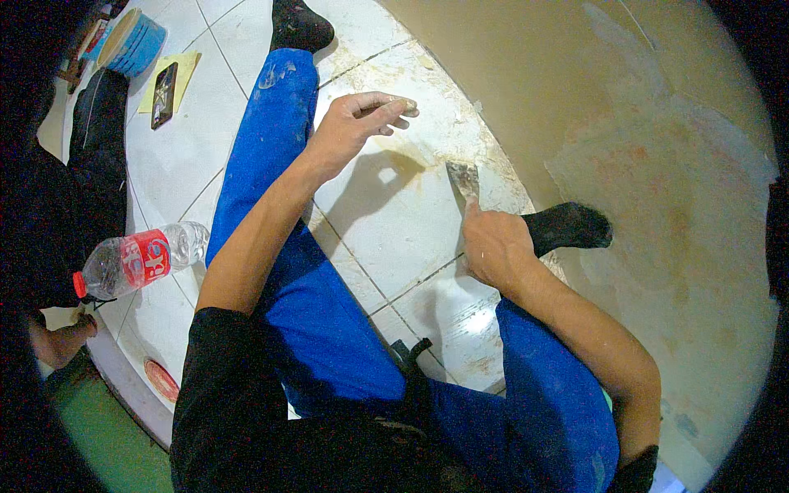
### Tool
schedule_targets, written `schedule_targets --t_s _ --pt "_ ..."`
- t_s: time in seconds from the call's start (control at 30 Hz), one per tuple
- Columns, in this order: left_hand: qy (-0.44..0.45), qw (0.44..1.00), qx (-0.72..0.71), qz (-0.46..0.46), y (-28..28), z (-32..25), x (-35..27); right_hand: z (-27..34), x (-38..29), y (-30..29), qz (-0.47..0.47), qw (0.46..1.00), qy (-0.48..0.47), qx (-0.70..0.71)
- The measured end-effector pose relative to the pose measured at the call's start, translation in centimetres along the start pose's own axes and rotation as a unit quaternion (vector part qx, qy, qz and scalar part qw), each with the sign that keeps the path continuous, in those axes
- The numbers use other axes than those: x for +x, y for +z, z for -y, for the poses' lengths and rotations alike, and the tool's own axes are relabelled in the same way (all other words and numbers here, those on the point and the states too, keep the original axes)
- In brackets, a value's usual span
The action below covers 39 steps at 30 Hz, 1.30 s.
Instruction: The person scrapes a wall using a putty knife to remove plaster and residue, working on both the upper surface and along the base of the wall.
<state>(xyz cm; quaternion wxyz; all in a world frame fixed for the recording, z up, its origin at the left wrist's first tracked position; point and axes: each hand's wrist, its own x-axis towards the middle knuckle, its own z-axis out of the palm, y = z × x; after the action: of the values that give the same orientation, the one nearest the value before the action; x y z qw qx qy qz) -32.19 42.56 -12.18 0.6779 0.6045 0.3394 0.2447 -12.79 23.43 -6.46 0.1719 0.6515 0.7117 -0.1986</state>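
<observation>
My right hand point(498, 246) is closed around the handle of a putty knife point(463, 177), one finger stretched along it. The dirty metal blade lies over the white floor tiles point(394, 228), close to the foot of the wall. Up and to the left, my left hand point(373, 116) hovers above the tiles with its fingers curled and the thumb near the fingertips. Its fingertips are whitish with dust or paste; whether something small is pinched there, I cannot tell. Beige smears and crumbs cover the tiles along the wall point(641, 185), which has patchy, discoloured areas.
A plastic bottle with a red label point(147, 257) lies beside my left leg. Further up are a phone point(164, 95) on yellow paper point(190, 69) and a blue bucket point(138, 46). Another person in dark clothes sits at the left; a red round lid point(161, 380) lies lower down.
</observation>
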Motion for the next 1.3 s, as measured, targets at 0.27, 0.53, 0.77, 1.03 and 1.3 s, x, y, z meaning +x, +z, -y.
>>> schedule_targets --t_s 0.27,0.53,0.77,1.03,1.3 --pt "0.014 1.000 0.020 0.003 0.0 0.0 0.0 -0.4 0.0 0.0 -0.014 1.000 -0.001 0.013" --pt "0.043 0.996 0.083 0.011 0.3 0.1 0.0 -0.7 0.2 0.8 -0.019 1.000 0.006 0.010" --pt "0.014 0.995 0.096 -0.024 0.5 0.7 -0.1 -0.4 0.0 -0.3 -0.003 0.999 0.016 0.033" --pt "0.055 0.992 0.111 -0.011 -0.1 2.7 0.3 -0.7 0.3 1.2 -0.015 0.999 0.015 0.029" --pt "0.053 0.986 0.158 0.023 0.5 1.5 -0.2 -0.4 0.3 -0.1 0.046 0.998 0.037 0.021"
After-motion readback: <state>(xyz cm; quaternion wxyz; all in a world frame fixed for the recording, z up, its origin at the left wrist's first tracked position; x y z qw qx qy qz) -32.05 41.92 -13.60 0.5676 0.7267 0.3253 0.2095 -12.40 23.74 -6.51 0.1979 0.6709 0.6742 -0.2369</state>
